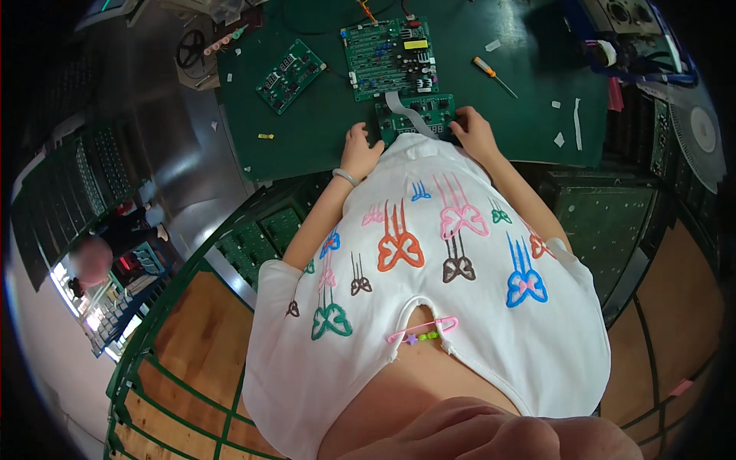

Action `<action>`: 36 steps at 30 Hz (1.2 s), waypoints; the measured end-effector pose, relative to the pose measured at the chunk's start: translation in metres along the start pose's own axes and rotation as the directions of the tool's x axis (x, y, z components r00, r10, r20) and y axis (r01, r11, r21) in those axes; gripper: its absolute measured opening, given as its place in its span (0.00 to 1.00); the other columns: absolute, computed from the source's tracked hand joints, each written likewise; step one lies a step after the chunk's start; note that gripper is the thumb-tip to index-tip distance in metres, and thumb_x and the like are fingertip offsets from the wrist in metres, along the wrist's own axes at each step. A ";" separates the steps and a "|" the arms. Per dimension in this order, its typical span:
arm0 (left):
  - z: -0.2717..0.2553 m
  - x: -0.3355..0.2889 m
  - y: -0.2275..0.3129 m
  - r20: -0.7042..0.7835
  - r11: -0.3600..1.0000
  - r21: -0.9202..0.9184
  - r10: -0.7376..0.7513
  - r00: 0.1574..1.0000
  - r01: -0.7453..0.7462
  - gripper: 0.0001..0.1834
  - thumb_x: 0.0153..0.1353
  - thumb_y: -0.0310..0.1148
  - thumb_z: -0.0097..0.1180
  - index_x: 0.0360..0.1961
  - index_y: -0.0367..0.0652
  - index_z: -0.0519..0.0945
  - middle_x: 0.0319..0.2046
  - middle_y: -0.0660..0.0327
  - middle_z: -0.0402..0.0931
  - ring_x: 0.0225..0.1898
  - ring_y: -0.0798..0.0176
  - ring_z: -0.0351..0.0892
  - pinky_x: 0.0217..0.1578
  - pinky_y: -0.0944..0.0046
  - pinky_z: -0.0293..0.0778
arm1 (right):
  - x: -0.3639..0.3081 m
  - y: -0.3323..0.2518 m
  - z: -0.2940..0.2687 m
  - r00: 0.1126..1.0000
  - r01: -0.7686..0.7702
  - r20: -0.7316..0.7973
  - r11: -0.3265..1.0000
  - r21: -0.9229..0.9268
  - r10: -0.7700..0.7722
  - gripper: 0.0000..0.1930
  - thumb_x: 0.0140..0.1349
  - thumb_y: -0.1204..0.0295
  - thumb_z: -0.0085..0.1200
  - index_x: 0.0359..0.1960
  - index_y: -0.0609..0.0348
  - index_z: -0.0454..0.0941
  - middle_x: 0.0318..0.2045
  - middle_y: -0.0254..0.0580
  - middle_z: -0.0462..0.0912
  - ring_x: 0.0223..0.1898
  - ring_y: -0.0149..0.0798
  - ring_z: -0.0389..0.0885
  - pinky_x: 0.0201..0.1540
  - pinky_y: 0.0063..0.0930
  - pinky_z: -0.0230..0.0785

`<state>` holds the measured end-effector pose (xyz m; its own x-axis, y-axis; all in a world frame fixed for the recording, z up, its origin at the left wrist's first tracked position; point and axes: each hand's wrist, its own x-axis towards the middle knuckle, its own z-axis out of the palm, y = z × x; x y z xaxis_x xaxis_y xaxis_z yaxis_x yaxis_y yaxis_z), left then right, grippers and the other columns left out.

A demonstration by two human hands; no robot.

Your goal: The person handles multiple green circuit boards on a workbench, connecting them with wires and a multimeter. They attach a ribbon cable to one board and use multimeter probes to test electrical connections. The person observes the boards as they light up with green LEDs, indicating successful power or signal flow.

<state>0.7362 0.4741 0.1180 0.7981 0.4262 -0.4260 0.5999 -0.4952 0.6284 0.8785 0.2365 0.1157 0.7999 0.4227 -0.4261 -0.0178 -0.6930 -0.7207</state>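
Note:
A small green circuit board (437, 107) with digit displays lies at the table's near edge, partly hidden by my white shirt. A grey ribbon cable (406, 113) runs across it to a larger green circuit board (376, 57) behind it. My left hand (360, 153) rests just left of the small board, fingers loosely bent and apart, thumb close to the board's corner. On the other side, my right hand (477, 134) has curled fingers and thumb at the small board's right edge, seemingly gripping it.
Another display board (290, 77) lies at the left on the green table (307, 146). An orange-handled screwdriver (494, 75) is at the right, near paper scraps (578, 124). A yellow piece (266, 136) lies at the left. Wires reach the large board's far edge. A fan (696, 130) stands far right.

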 end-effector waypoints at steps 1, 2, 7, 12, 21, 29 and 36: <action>0.003 -0.001 -0.002 0.031 0.999 -0.038 0.031 0.999 -0.030 0.28 0.51 0.30 0.58 0.53 0.34 0.63 0.41 0.51 0.70 0.32 0.60 0.76 0.35 0.62 0.74 | 0.000 -0.001 0.002 1.000 0.021 -0.008 1.000 -0.011 -0.021 0.17 0.52 0.71 0.57 0.43 0.66 0.71 0.32 0.52 0.79 0.35 0.46 0.79 0.40 0.35 0.71; 0.006 -0.001 -0.004 0.060 0.995 -0.076 0.064 0.996 -0.059 0.30 0.51 0.31 0.59 0.54 0.33 0.62 0.42 0.50 0.69 0.33 0.61 0.76 0.36 0.63 0.74 | 0.000 -0.002 0.003 0.999 0.042 -0.016 0.999 -0.023 -0.042 0.18 0.52 0.71 0.57 0.43 0.66 0.71 0.32 0.52 0.79 0.35 0.46 0.79 0.40 0.35 0.70; -0.002 -0.011 0.010 0.129 0.977 -0.193 -0.071 0.989 0.096 0.33 0.51 0.30 0.61 0.55 0.32 0.61 0.40 0.54 0.69 0.34 0.65 0.75 0.36 0.66 0.73 | -0.002 0.009 -0.002 0.940 0.215 0.247 0.971 0.105 -0.235 0.18 0.50 0.74 0.55 0.45 0.65 0.71 0.33 0.50 0.79 0.36 0.47 0.78 0.41 0.35 0.70; 0.003 -0.014 -0.025 0.108 0.950 -0.296 -0.067 0.992 0.096 0.32 0.50 0.23 0.60 0.56 0.35 0.60 0.36 0.59 0.69 0.31 0.68 0.72 0.34 0.69 0.71 | 0.002 0.017 -0.026 0.974 0.219 0.052 0.976 0.019 -0.220 0.12 0.50 0.77 0.52 0.38 0.62 0.76 0.32 0.50 0.79 0.35 0.47 0.79 0.39 0.35 0.71; 0.012 -0.034 -0.002 -0.049 0.974 -0.224 -0.038 0.998 0.026 0.41 0.46 0.19 0.60 0.62 0.40 0.54 0.38 0.54 0.68 0.32 0.61 0.76 0.35 0.65 0.74 | 0.051 0.027 -0.073 0.816 0.174 -0.395 0.830 -0.529 -0.423 0.23 0.49 0.76 0.56 0.49 0.54 0.68 0.45 0.47 0.71 0.46 0.51 0.71 0.44 0.41 0.69; 0.016 -0.041 0.017 -0.100 0.994 0.104 0.027 0.995 -0.017 0.49 0.44 0.19 0.63 0.66 0.48 0.50 0.45 0.50 0.64 0.38 0.52 0.75 0.37 0.60 0.75 | 0.084 0.032 -0.062 0.844 0.270 -0.260 0.789 -0.552 -0.470 0.18 0.52 0.72 0.56 0.46 0.54 0.70 0.39 0.45 0.72 0.41 0.49 0.73 0.41 0.41 0.71; 0.019 -0.036 0.016 -0.214 0.960 0.280 0.076 0.974 -0.014 0.46 0.42 0.24 0.66 0.64 0.46 0.57 0.39 0.51 0.67 0.34 0.50 0.74 0.37 0.57 0.72 | 0.063 0.053 -0.065 0.838 0.325 -0.232 0.794 -0.515 -0.494 0.13 0.54 0.73 0.53 0.42 0.53 0.71 0.36 0.44 0.72 0.39 0.48 0.74 0.39 0.41 0.70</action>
<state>0.7181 0.4365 0.1312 0.8109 0.5391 -0.2278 0.5807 -0.6930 0.4271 0.9666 0.1881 0.0862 0.8184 0.5606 0.1260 0.5545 -0.7131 -0.4290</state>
